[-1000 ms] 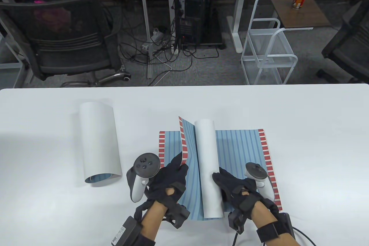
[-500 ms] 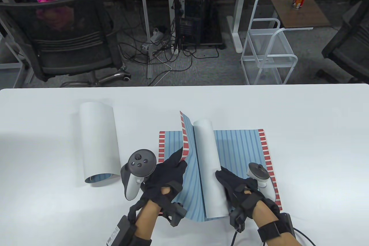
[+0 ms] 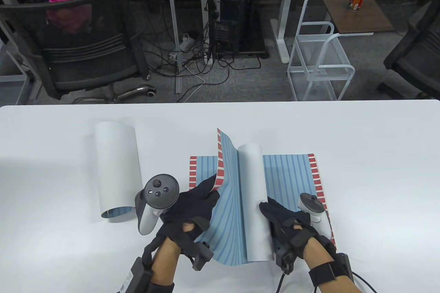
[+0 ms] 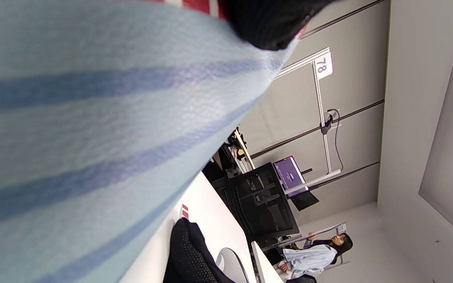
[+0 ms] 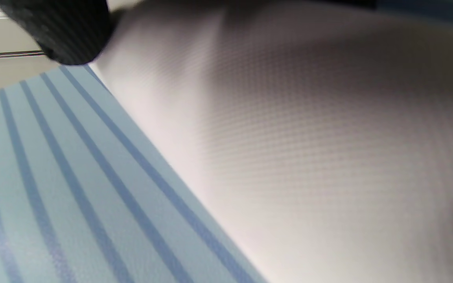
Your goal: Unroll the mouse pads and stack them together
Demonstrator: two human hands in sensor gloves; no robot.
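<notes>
A flat blue-striped mouse pad (image 3: 288, 172) with red-checked ends lies on the white table (image 3: 378, 169). On top of it a second pad (image 3: 230, 200) is partly unrolled. Its white-backed roll (image 3: 254, 203) stands near the middle. My left hand (image 3: 197, 203) pinches the red-checked free edge and holds it lifted. My right hand (image 3: 280, 215) rests against the roll's right side. In the left wrist view the striped pad (image 4: 92, 129) fills the frame under a fingertip (image 4: 269, 23). In the right wrist view the roll's white back (image 5: 309, 137) sits against the striped face (image 5: 53, 196). A third pad (image 3: 118, 169) lies rolled at the left.
The table's far edge runs across the middle of the table view. Beyond it stand an office chair (image 3: 79, 42), a computer tower with cables (image 3: 227, 28) and a white wire rack (image 3: 319, 63).
The roll has moved to the right across the flat pad, showing more striped face. My right hand went right with it. My left hand shifted slightly left and lifted the free edge higher.
</notes>
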